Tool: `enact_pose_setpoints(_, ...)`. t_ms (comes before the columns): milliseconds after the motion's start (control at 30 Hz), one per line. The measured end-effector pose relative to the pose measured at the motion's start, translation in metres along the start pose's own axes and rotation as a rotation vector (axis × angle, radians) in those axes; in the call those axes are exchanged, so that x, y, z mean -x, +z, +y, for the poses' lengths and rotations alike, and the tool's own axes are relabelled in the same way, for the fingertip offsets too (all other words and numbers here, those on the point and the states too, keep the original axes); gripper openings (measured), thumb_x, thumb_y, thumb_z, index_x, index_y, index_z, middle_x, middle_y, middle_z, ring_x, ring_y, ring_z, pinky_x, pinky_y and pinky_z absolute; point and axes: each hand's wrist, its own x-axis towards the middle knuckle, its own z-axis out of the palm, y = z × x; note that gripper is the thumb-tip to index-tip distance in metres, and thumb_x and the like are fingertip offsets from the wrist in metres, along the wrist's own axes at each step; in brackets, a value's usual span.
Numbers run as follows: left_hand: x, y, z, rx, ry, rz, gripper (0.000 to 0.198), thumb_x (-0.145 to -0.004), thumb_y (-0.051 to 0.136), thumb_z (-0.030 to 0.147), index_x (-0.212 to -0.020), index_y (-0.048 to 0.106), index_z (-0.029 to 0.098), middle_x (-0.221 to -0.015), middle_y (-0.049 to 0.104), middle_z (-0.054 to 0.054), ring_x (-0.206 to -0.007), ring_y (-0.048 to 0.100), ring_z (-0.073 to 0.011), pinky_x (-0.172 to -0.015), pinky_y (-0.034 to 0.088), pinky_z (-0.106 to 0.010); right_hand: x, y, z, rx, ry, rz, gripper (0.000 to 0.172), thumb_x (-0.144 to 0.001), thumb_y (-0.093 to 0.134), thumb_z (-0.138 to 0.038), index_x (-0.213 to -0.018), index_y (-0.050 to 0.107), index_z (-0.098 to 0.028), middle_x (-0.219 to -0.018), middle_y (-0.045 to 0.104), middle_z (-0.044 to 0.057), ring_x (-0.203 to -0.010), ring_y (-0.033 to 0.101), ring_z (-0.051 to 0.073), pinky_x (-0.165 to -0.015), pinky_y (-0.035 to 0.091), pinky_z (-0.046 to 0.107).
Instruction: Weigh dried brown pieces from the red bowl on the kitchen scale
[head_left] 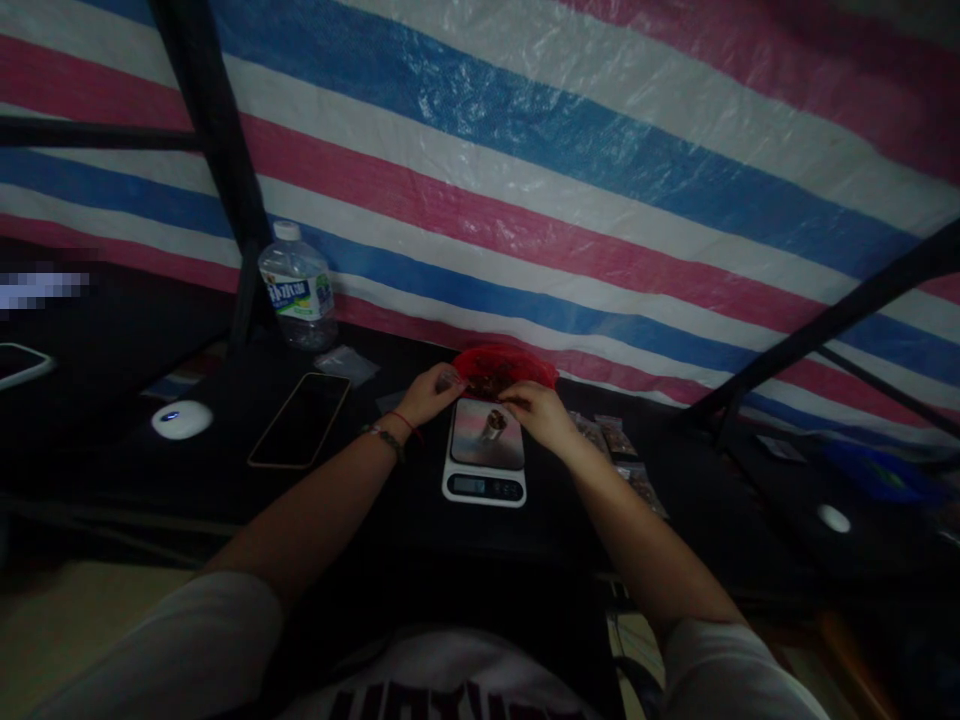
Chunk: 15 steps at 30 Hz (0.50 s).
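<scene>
The left hand reaches to the near left edge of a red bag, its fingers curled in against that edge; whether they pinch the plastic or only touch it is too dim to tell. The right hand is at the bag's near right side, fingers bent and closed toward the bag's mouth, and again the grip itself cannot be made out. The one red bag lies on the dark counter just behind a single white kitchen scale, between the two hands and touching both. On the scale's platform stands one small metal cup, directly below the hands and just beside the right hand's fingertips. The left wrist wears two bands, one thin and red, one beaded.

Left of the scale lies one phone, face up and dark, and farther left one white oval device with a small blue light. One clear water bottle with a white cap stands at the back against the striped tarp. A small clear packet lies between bottle and phone. Right of the scale, several small filled packets lie in a loose row; their count is unclear. Another white oval device sits far right.
</scene>
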Motion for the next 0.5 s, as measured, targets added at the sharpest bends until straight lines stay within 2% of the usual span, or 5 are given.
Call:
enact_pose_setpoints(100, 0.000, -0.001, 0.001, -0.013, -0.008, -0.009, 0.035, -0.083, 0.058, 0.051, -0.097, 0.060, 0.019, -0.091, 0.068, -0.003, -0.082, 0.063, -0.0180, -0.074, 0.050, -0.030, -0.019, 0.000, 0.018, 0.037, 0.053, 0.087, 0.018, -0.079, 0.062, -0.011, -0.089, 0.073, -0.022, -0.093, 0.072, 0.004, -0.089, 0.066, 0.019, -0.085, 0.050, 0.034)
enact_pose_setpoints(267, 0.000, -0.002, 0.000, -0.032, -0.010, -0.006, 0.038, -0.082, 0.057, 0.053, -0.098, 0.060, 0.018, -0.090, 0.067, -0.004, -0.079, 0.062, -0.0176, -0.073, 0.050, -0.030, -0.048, 0.012, 0.055, 0.119, 0.201, 0.045, 0.022, -0.076, 0.065, -0.012, -0.094, 0.073, -0.021, -0.102, 0.072, 0.008, -0.099, 0.064, 0.024, -0.093, 0.048, 0.041)
enact_pose_setpoints(367, 0.000, -0.002, 0.000, -0.029, -0.014, -0.011, 0.039, -0.082, 0.058, 0.053, -0.098, 0.060, 0.018, -0.089, 0.067, -0.004, -0.078, 0.062, -0.0176, -0.071, 0.049, -0.029, -0.040, 0.018, 0.062, 0.031, 0.152, 0.060, 0.017, -0.084, 0.060, -0.023, -0.095, 0.072, -0.019, -0.101, 0.071, 0.009, -0.099, 0.064, 0.023, -0.093, 0.047, 0.041)
enact_pose_setpoints(500, 0.000, -0.002, 0.001, -0.008, 0.002, -0.022, 0.037, -0.082, 0.058, 0.052, -0.098, 0.060, 0.019, -0.092, 0.068, -0.004, -0.082, 0.063, -0.0184, -0.074, 0.050, -0.030, -0.007, 0.021, 0.052, -0.225, 0.065, 0.049, 0.027, -0.090, 0.053, -0.037, -0.105, 0.070, -0.023, -0.108, 0.069, 0.007, -0.103, 0.062, 0.021, -0.093, 0.048, 0.038)
